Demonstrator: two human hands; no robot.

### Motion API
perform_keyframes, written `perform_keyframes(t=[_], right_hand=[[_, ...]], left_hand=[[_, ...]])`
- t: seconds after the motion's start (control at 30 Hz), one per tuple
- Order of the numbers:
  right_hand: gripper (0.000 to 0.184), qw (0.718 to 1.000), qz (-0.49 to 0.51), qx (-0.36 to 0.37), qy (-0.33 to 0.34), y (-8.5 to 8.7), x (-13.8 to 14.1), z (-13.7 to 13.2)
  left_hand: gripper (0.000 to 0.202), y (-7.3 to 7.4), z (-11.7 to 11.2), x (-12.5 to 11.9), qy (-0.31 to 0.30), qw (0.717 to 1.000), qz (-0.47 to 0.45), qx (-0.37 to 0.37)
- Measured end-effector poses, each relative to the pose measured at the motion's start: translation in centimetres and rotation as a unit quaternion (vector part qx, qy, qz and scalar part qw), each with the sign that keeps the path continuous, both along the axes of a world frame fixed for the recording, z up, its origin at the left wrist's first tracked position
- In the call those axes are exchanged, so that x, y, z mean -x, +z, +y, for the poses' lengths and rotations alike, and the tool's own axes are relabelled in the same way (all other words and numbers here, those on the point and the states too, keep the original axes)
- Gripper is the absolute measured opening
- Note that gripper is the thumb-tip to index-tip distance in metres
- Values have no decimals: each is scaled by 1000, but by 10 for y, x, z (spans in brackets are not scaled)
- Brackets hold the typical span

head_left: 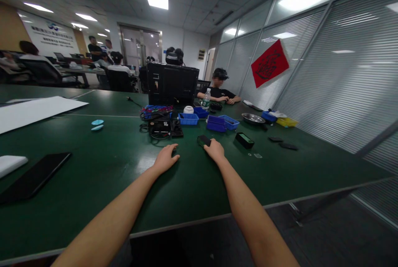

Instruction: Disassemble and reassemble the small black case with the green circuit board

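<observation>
My right hand [215, 150] grips the near end of a small dark rectangular block [203, 139] at the middle of the green table [192, 192]; its exact kind is too small to tell. To the left, my left hand [166, 158] rests low over the tabletop with thumb and fingers apart, holding nothing. Right of my right hand lies an open black box [244, 140] with a green inside. Beside that box are a tiny ring [249, 154] and a small clear flat piece [258, 156].
Several blue bins, among them a blue tray [188, 119], stand ahead with a baseball [188, 110], black electronics [160, 127] and a bottle [205, 100]. A metal bowl [253, 118] sits right. A black slab [35, 177] lies left. Another person [219, 91] sits across the table.
</observation>
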State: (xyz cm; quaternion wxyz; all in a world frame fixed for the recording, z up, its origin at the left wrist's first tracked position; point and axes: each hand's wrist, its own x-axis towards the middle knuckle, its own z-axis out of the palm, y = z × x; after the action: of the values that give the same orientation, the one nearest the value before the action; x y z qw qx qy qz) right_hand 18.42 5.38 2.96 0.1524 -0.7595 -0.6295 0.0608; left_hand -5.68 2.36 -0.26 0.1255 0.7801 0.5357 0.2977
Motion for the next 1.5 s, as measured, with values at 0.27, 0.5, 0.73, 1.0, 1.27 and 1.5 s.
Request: perform_keyframes(t=[0.27, 0.5, 0.73, 1.0, 1.27, 1.5], right_hand=[[43, 987, -127, -87, 45, 4, 36, -22], [44, 986, -89, -108, 91, 4, 49, -29], [40, 987, 128, -64, 76, 0, 24, -10], [31, 927, 336, 18, 163, -9, 29, -7], [57, 835, 522, 1, 172, -15, 38, -3], [58, 772, 581, 69, 248, -20, 48, -12]], left_hand=[[48, 3, -2, -1, -1, 1000, -5, 7], [47, 3, -2, -1, -1, 1000, 2, -3], [47, 4, -2, -1, -1, 1000, 8, -7], [44, 4, -2, -1, -3, 1000, -7, -11], [49, 7, -7, -7, 5, 998, -65, 0], [81, 9, -15, -20, 40, 998, -42, 7]])
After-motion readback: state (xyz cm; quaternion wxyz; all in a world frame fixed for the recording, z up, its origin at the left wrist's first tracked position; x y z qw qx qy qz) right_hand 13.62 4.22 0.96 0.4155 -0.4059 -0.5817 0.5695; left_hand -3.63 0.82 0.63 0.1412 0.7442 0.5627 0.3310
